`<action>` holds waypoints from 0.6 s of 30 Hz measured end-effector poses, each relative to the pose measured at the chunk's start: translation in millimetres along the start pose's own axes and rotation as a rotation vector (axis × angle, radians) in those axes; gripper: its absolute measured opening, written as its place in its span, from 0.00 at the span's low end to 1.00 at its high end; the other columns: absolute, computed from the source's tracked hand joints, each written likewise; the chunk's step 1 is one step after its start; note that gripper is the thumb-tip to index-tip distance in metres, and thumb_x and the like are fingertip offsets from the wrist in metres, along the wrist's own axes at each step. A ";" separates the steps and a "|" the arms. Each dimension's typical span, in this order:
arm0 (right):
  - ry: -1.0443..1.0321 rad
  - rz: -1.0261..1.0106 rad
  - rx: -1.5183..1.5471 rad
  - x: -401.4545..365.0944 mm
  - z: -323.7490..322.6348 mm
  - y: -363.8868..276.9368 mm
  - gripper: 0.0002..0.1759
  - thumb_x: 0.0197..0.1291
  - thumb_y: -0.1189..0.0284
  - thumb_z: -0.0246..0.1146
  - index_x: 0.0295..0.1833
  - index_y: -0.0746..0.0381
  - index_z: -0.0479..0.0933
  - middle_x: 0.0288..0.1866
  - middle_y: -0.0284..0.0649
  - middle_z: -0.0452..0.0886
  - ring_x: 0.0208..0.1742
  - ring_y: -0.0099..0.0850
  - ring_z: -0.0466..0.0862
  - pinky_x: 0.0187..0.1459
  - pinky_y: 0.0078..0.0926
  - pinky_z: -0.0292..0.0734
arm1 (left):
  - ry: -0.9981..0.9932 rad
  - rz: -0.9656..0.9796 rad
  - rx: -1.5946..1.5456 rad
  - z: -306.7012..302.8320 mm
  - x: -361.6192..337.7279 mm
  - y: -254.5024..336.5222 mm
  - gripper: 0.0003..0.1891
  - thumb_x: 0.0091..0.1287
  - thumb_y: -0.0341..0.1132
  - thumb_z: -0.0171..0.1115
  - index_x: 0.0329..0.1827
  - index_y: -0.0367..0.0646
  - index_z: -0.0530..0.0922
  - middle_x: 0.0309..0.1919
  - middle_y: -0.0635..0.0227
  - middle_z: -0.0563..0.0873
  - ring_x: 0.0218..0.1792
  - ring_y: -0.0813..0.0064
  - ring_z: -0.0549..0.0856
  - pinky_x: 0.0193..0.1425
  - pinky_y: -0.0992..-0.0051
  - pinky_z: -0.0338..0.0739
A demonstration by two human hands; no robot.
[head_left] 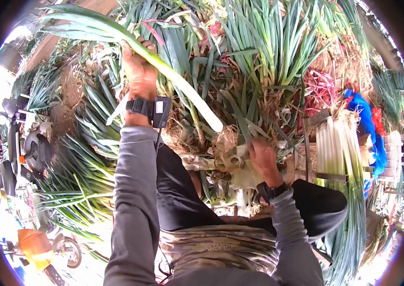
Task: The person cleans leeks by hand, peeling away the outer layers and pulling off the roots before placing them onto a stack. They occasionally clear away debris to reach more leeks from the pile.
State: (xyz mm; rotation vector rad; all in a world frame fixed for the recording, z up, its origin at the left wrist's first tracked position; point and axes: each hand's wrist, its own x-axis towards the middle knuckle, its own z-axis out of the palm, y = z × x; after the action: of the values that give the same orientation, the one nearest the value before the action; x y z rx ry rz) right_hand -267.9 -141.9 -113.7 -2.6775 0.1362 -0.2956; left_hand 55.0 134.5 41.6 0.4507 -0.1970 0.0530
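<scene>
A long leek [179,82] runs diagonally, its white end low at centre and its green leaves at the upper left. Around its green part my left hand [140,64] is closed. My right hand [263,159] is lower and right of the white end, over leafy scraps and peelings [244,175]; it is blurred, and its fingers cannot be made out clearly. The leek and my right hand are apart. Uncut leeks with roots [268,52] stand in a heap beyond both hands.
Cleaned leeks [338,148] lie bundled in a metal rack at the right, beside a blue cloth [364,114] and red ties [320,90]. More leeks [87,167] are piled at the left. Motorbikes [35,150] stand at the far left.
</scene>
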 end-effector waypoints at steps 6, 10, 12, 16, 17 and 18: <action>0.102 -0.077 0.250 66.3 -30.6 -73.5 0.12 0.72 0.66 0.61 0.54 0.59 0.82 0.45 0.45 0.84 0.38 0.48 0.86 0.40 0.42 0.84 | -0.027 -0.065 -0.056 0.5 -2.6 -1.7 0.18 0.70 0.43 0.69 0.49 0.37 0.78 0.36 0.65 0.81 0.36 0.72 0.78 0.40 0.73 0.80; 0.117 -0.100 0.261 73.4 -15.2 -92.9 0.09 0.70 0.69 0.64 0.47 0.65 0.82 0.41 0.49 0.85 0.38 0.51 0.86 0.39 0.42 0.83 | -0.059 -0.072 -0.088 -3.1 -0.3 0.3 0.22 0.62 0.44 0.76 0.48 0.37 0.79 0.35 0.65 0.81 0.35 0.72 0.79 0.40 0.73 0.80; 0.093 -0.087 0.244 74.7 -8.1 -94.5 0.07 0.69 0.71 0.63 0.44 0.64 0.80 0.40 0.50 0.85 0.38 0.53 0.85 0.39 0.46 0.82 | -0.051 -0.084 -0.090 -5.2 -1.3 0.0 0.21 0.59 0.43 0.77 0.47 0.36 0.81 0.36 0.65 0.82 0.35 0.72 0.79 0.41 0.72 0.81; 0.047 -0.044 0.174 83.8 3.4 -95.3 0.07 0.67 0.70 0.62 0.41 0.64 0.79 0.39 0.52 0.85 0.38 0.55 0.86 0.40 0.49 0.82 | -0.047 -0.097 -0.075 -4.5 -2.6 -1.4 0.23 0.60 0.45 0.76 0.48 0.36 0.81 0.36 0.66 0.82 0.35 0.72 0.80 0.41 0.73 0.81; 0.040 -0.031 0.179 84.0 4.6 -95.0 0.07 0.66 0.71 0.62 0.41 0.64 0.79 0.39 0.53 0.85 0.39 0.55 0.86 0.40 0.50 0.82 | -0.052 -0.104 -0.077 -6.9 -2.8 -0.9 0.23 0.60 0.46 0.76 0.48 0.36 0.81 0.36 0.66 0.82 0.35 0.72 0.80 0.41 0.74 0.81; 0.024 -0.023 0.198 84.9 3.7 -95.6 0.07 0.65 0.71 0.62 0.41 0.65 0.79 0.39 0.53 0.85 0.39 0.55 0.86 0.41 0.50 0.82 | -0.043 -0.102 -0.053 -7.8 -2.5 -0.6 0.23 0.61 0.46 0.75 0.48 0.36 0.81 0.35 0.66 0.82 0.35 0.73 0.79 0.41 0.74 0.81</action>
State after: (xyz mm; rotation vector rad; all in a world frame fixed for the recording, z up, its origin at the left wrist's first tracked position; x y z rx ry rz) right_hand -179.9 -66.6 -59.4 -2.4811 0.0792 -0.3304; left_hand 54.0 137.4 34.0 0.4083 -0.2172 -0.0624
